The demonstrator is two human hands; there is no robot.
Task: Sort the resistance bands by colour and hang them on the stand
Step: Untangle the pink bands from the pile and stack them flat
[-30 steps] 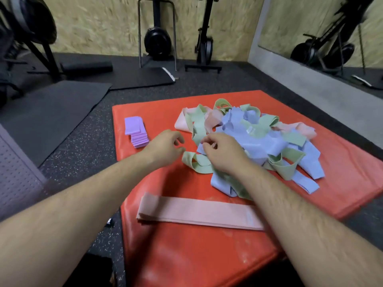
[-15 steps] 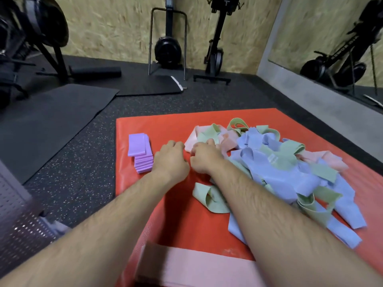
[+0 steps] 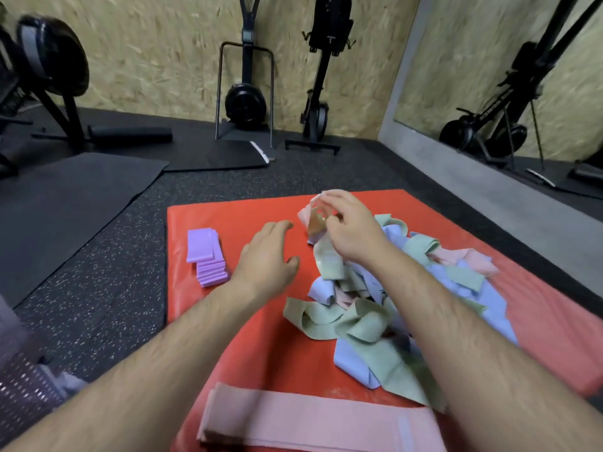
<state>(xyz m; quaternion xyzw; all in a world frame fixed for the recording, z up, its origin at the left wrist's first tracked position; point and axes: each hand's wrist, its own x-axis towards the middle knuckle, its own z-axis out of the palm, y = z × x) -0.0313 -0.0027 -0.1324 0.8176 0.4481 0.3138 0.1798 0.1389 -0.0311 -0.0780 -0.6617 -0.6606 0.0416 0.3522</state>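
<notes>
right hand [image 3: 352, 230] fingers pinch pink band [image 3: 315, 223] above far end of pile [image 3: 375, 321], tail hangs down into tangle. left hand [image 3: 266, 259] empty, fingers apart, just left of it, so probably closest for free end. flat band [image 3: 310, 422] lies crosswise at near edge of mat [image 3: 228, 337].

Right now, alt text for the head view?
The right hand pinches a pink band above a tangled pile of blue, green and pink bands on a red mat; the left hand is open beside it. Folded purple bands sit stacked left.
</notes>
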